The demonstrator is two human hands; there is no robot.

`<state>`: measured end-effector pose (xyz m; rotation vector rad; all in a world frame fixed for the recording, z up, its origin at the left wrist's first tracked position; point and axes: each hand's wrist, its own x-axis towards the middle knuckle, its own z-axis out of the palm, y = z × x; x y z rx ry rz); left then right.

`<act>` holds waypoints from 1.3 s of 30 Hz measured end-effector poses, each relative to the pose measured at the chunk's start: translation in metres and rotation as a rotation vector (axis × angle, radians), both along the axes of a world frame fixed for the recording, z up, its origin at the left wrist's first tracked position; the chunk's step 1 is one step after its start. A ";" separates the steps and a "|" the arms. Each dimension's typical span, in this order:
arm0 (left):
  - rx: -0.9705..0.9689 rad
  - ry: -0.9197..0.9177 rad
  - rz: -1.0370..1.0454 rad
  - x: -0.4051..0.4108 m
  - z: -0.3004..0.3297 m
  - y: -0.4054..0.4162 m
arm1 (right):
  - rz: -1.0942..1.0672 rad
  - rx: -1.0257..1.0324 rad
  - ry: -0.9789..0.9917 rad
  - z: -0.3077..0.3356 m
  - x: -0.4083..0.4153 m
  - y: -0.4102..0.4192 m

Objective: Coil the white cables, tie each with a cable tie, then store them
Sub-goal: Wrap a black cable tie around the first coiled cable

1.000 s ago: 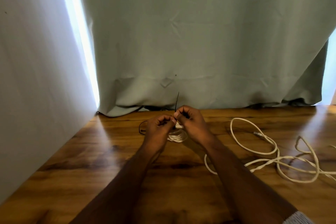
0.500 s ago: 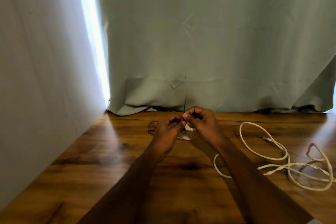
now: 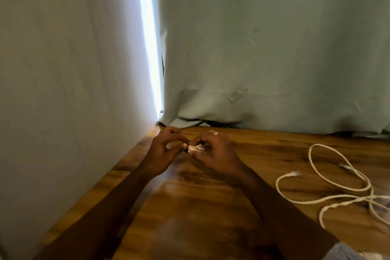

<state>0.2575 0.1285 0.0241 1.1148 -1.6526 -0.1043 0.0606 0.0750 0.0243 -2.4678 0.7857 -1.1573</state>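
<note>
Both my hands meet over the far left of the bench, my left hand and right hand each in a narrow grip pinching the small coiled white cable. One loose white cable sprawls well apart on my right; a grey curtain hangs behind.
</note>
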 end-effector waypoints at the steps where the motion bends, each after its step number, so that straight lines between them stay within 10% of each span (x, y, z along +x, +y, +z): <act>1: 0.012 -0.024 0.044 0.010 0.000 0.006 | -0.018 -0.033 0.024 -0.001 0.012 0.007; 12: 0.184 -0.175 0.163 0.067 -0.031 0.051 | -0.087 -0.206 0.362 -0.028 0.080 0.019; 39: 0.084 -0.251 0.036 -0.086 0.001 -0.026 | -0.332 -0.113 0.139 -0.005 -0.066 0.010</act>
